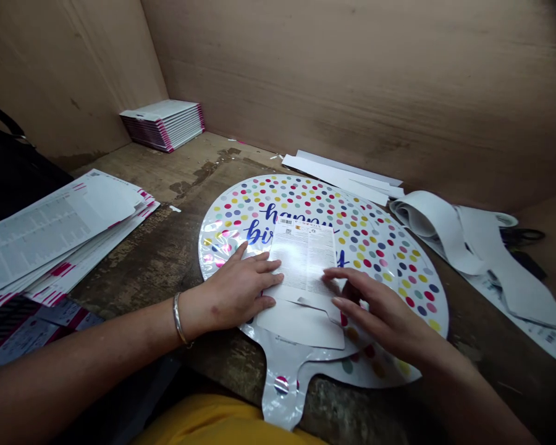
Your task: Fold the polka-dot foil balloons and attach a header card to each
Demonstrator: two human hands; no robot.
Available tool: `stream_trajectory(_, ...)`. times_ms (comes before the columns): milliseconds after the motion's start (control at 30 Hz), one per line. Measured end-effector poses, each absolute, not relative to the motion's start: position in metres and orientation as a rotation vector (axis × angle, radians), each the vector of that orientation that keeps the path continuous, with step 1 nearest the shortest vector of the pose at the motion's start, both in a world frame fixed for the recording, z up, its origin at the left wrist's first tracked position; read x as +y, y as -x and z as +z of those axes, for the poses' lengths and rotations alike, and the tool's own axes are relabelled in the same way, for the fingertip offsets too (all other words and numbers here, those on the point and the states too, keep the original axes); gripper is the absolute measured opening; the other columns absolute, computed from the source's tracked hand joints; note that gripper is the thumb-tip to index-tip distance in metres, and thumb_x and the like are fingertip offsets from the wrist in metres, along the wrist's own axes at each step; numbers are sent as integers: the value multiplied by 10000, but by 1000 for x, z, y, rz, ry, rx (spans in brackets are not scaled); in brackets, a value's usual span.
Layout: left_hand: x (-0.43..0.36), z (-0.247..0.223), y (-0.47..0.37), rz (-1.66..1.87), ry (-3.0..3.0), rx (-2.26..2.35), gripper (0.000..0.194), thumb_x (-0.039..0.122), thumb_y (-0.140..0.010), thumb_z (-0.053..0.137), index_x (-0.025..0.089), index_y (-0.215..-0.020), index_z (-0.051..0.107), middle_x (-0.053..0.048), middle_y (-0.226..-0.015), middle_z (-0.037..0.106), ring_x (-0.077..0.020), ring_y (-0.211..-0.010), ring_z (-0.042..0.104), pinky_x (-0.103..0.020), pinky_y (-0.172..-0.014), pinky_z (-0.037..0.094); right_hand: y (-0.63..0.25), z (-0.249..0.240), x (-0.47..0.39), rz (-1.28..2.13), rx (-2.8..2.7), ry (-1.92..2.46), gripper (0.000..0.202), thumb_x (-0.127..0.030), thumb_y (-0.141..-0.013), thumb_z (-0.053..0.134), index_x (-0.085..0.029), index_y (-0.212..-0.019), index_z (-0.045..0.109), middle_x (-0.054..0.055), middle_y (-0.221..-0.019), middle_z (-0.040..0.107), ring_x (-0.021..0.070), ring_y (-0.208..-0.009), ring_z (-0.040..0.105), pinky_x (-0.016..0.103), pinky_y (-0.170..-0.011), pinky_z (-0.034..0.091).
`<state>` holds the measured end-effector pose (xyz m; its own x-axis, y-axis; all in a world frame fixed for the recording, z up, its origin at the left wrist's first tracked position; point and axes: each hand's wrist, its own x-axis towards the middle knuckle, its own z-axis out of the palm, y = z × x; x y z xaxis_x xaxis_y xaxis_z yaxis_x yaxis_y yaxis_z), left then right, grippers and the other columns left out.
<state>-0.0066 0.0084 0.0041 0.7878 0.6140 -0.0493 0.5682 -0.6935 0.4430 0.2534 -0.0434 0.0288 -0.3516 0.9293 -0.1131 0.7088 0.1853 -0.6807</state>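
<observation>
Flat foil balloons (375, 247) lie stacked in front of me, white with coloured dots and blue "happy birthday" lettering, their necks toward me. On top lies a white printed card envelope (301, 256) with a barcode, its lower flap (301, 327) folded out toward me. My left hand (243, 281) rests with spread fingers on the balloon, fingertips at the envelope's left edge. At the envelope's right edge is my right hand (370, 309), index finger and thumb apart; its other fingers are curled and partly hidden.
Printed envelopes (60, 228) lie piled at the left, above dark printed packs (32, 327). A neat stack of envelopes (164, 123) stands in the back corner. White paper strips (338, 176) and a curled label strip (463, 241) lie behind and right. Wooden walls (352, 80) enclose the table.
</observation>
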Motion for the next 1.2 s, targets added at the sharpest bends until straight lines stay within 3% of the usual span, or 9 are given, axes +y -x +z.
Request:
stream_trajectory(133, 9, 3, 6, 142, -2567, 886, 423, 300, -862, 563, 284, -1280, 503, -59, -1394, 459, -301, -1318, 350, -641, -1061, 92, -223, 19, -41, 691, -2334, 1392, 248, -182, -852, 503, -224, -1088, 568, 85, -1210, 550, 184, -983, 579, 326, -828, 479)
stream_trajectory(267, 10, 0, 14, 169, -2569, 883, 434, 316, -861, 566, 289, -1288, 496, -59, -1394, 460, -298, -1321, 348, -625, -1071, 80, -241, 37, -63, 1105, -2266, 1471, 137, -201, -872, 490, -203, -781, 593, 11, -767, 645, 133, -694, 595, 234, -634, 473)
stream_trajectory(333, 11, -1, 20, 168, -2565, 878, 433, 319, -867, 556, 295, -1294, 489, -57, -1399, 454, -291, -1323, 347, -623, -1074, 77, -274, 51, -87, 1578, -2223, 1552, 194, -265, -870, 519, -203, -706, 601, -7, -627, 633, 127, -596, 593, 206, -547, 458)
stream_trajectory(400, 12, -2, 23, 163, -2565, 874, 427, 316, -875, 541, 300, -1298, 484, -54, -1402, 450, -285, -1327, 343, -622, -1074, 81, -305, 59, -110, 1609, -2127, 1801, 232, -291, -878, 496, -205, -693, 606, 5, -598, 633, 128, -516, 573, 200, -446, 426)
stream_trajectory(600, 14, -1, 16, 152, -2600, 825, 436, 325, -875, 535, 295, -1306, 476, -59, -1403, 447, -298, -1328, 338, -628, -1070, 96, -274, 33, -98, 517, -2092, 1788, 241, -285, -866, 509, -238, -1088, 590, 85, -1031, 634, 207, -872, 628, 322, -726, 531)
stream_trajectory(733, 13, -2, 15, 164, -2618, 820, 433, 322, -879, 529, 297, -1308, 473, -65, -1405, 444, -297, -1327, 339, -625, -1068, 105, -215, 20, -56, 590, -2275, 1465, 269, -176, -853, 504, -222, -1103, 590, 104, -1264, 509, 192, -1001, 587, 342, -840, 496)
stream_trajectory(867, 13, -4, 20, 196, -2601, 824, 445, 315, -872, 541, 296, -1311, 469, -67, -1396, 456, -292, -1322, 351, -616, -1073, 101, -245, 40, -71, 1052, -2248, 1504, 161, -226, -877, 496, -205, -786, 626, 23, -765, 638, 147, -689, 602, 259, -632, 510)
stream_trajectory(967, 15, -4, 21, 209, -2593, 808, 437, 313, -874, 538, 298, -1306, 475, -64, -1394, 458, -286, -1321, 354, -608, -1079, 98, -296, 62, -110, 1473, -2142, 1624, 153, -342, -843, 575, -232, -841, 682, 43, -812, 689, 178, -738, 653, 259, -641, 543)
stream_trajectory(1200, 15, -3, 7, 193, -2629, 849, 414, 323, -887, 509, 256, -1294, 497, -86, -1390, 459, -301, -1306, 371, -606, -1069, 163, -266, 41, -102, 938, -1725, 1891, 304, -354, -901, 441, -236, -1175, 498, 88, -1006, 643, 212, -912, 632, 357, -754, 553)
